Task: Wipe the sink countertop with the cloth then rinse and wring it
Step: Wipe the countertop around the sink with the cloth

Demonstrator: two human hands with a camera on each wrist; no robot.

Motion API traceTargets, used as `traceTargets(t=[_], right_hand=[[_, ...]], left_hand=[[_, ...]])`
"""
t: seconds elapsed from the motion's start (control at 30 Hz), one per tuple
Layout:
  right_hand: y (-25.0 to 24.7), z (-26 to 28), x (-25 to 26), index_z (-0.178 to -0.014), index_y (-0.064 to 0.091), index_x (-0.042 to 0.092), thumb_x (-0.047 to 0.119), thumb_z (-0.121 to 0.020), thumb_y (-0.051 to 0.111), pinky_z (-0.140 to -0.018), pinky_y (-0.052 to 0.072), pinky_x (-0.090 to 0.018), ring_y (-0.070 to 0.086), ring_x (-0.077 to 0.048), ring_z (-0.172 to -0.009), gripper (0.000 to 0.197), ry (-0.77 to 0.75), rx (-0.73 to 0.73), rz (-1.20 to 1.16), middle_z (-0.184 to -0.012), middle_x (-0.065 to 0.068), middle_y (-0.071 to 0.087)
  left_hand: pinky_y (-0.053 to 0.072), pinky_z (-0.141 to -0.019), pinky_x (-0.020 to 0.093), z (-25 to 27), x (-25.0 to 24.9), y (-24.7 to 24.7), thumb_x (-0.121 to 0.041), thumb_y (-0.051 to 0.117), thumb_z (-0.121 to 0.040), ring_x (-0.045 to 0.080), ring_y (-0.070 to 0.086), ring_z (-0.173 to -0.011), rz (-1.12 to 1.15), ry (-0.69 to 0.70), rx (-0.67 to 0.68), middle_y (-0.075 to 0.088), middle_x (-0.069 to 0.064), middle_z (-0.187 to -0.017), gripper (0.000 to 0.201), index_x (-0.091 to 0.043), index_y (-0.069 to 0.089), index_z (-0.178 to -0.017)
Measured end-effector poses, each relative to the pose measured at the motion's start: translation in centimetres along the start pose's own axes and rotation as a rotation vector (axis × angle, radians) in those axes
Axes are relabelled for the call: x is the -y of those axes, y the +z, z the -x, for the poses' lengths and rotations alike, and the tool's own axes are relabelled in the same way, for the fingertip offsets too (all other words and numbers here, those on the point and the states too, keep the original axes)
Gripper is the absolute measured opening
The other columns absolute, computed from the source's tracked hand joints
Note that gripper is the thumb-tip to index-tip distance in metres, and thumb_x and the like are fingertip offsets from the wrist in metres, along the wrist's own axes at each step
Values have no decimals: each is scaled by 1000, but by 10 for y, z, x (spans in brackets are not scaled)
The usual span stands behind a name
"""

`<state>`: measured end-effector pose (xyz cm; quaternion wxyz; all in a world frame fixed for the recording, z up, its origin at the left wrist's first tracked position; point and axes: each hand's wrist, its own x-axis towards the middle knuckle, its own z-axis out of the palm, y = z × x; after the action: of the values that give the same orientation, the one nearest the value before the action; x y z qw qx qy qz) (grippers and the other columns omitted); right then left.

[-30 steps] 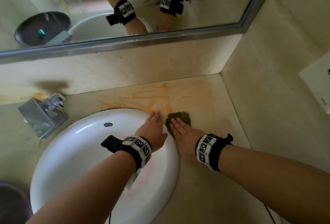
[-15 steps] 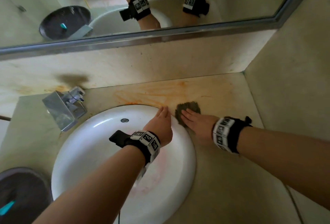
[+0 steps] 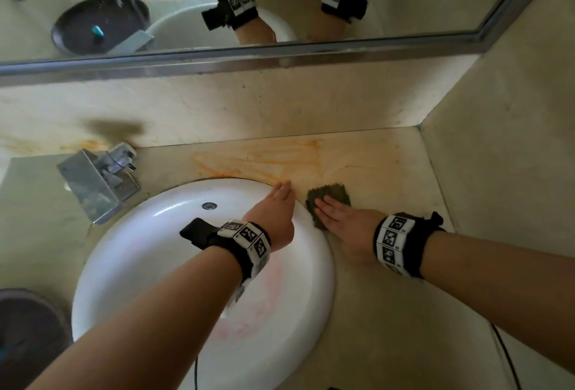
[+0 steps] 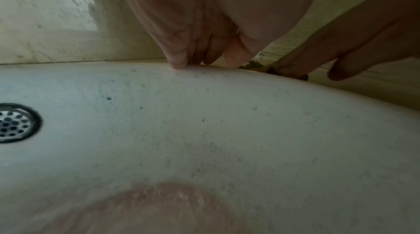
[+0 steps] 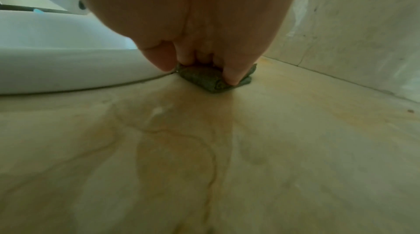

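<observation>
A dark green folded cloth (image 3: 335, 194) lies on the beige countertop (image 3: 389, 312), just right of the white sink (image 3: 149, 243). My right hand (image 3: 331, 211) lies flat on the cloth with straight fingers and presses it down. In the right wrist view the fingertips (image 5: 230, 78) sit on the cloth (image 5: 204, 80) at the basin's edge. My left hand (image 3: 281, 193) rests with straight fingers on the sink's far right rim and holds nothing. The left wrist view shows its fingertips (image 4: 179, 62) touching the rim (image 4: 136, 76).
An orange stain (image 3: 258, 161) streaks the countertop behind the basin. A chrome tap (image 3: 96, 184) stands at the back left. A mirror (image 3: 280, 56) runs along the back wall. A side wall (image 3: 513, 187) closes in the right. A dark bin (image 3: 28, 336) sits lower left.
The head camera has shifted, so the scene sits further right in view. Both hands keep their places, the right one flat on the cloth beside the rim.
</observation>
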<state>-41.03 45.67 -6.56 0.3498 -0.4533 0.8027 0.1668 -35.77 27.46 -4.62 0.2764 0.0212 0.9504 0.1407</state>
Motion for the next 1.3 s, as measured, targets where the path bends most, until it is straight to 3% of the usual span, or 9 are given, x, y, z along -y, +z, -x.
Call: traceTargets(t=[0.2,0.37,0.5,0.63,0.73,0.9,1.07,1.23,1.3], right_hand=[[-36,-38,1,-153,-3,7,25,-95,34,-122,4,-41,-8,-27,-148,71,-30,-177,-2,-161,-13,-7],[-72,-69,0,-152,14,9,24,-94,33,-121,11,-40,-6,-23,-149,63,-122,-206,62,-162,-10,-2],[-72,-68,-4,-151,22,5,21,-98,29,-122,-3,-35,1,-21,-149,55,-187,-225,169,-160,-9,16],[-57,-32,-20,-154,5,12,11,-97,35,-120,6,-33,-3,-22,-149,65,-139,-45,119,-162,-4,-1],[-50,-17,-17,-153,-2,8,9,-97,35,-116,-1,-29,-5,-25,-149,68,-154,6,148,-162,-8,-6],[-59,-28,-15,-154,-3,11,5,-96,33,-117,-1,-28,-8,-22,-149,68,-150,3,139,-162,-5,-8],[-73,-59,-14,-154,3,13,2,-93,34,-121,2,-32,-7,-21,-149,69,-185,-66,124,-162,-4,-2],[-100,-89,-2,-153,20,12,5,-94,32,-108,-16,-19,0,-18,-149,60,-257,-170,182,-161,-4,11],[-109,-105,1,-151,26,13,7,-93,33,-116,-12,-26,8,-17,-149,58,-319,-202,236,-159,-3,21]], left_hand=[[10,-119,26,-3,-5,-3,-6,35,-92,14,-1,-149,115,8,-62,-3,2,-162,69,-10,4,-154],[11,-120,27,0,-4,-6,-4,36,-91,15,1,-149,184,-99,-116,-7,5,-162,71,-7,1,-153],[9,-118,27,-1,-2,-10,-7,36,-93,17,1,-149,122,-114,-88,-3,6,-162,69,-7,3,-153],[18,-119,38,-13,-8,-7,-16,36,-93,26,14,-147,-59,-25,-22,19,11,-159,62,-6,18,-150],[13,-121,38,-18,-13,-4,-15,37,-93,24,8,-148,-58,-16,-29,11,11,-161,64,-6,13,-152],[9,-121,33,-14,4,-7,-11,37,-93,19,4,-149,-33,22,-61,7,7,-162,65,-8,11,-153],[4,-117,26,-4,25,-12,-11,36,-95,18,4,-149,-35,-16,-99,9,6,-162,63,-8,12,-153],[6,-118,28,-3,44,-16,-10,38,-92,19,4,-149,11,-96,-151,9,7,-161,66,-7,12,-153],[6,-119,30,-3,55,-19,-10,38,-91,17,1,-149,75,-142,-162,6,5,-162,70,-9,7,-153]])
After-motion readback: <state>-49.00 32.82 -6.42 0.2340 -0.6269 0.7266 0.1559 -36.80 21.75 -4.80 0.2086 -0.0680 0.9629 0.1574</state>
